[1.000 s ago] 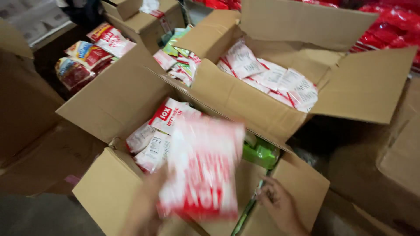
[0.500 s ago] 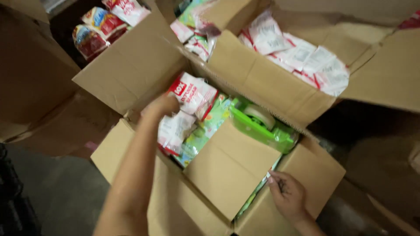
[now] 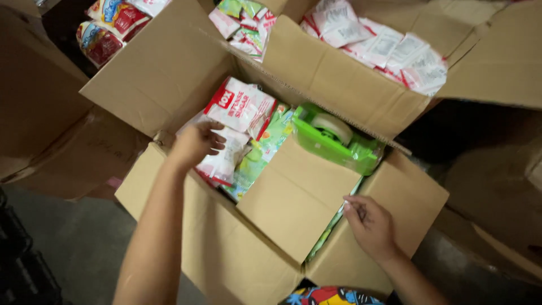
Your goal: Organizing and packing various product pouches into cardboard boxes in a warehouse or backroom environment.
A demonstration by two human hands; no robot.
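Since hand withdrew: left hand [image 3: 195,144] off red-white packet [image 3: 240,107].

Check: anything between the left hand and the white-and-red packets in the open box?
Nothing visible. The left hand already rests on the white-and-red packets inside the open box. The green tape dispenser sits off to the side, and the inner flap lies nearer the right hand.

A green tape dispenser [image 3: 333,138] sits by a neighbouring carton [image 3: 339,73] of seemingly white sachets [image 3: 389,51].
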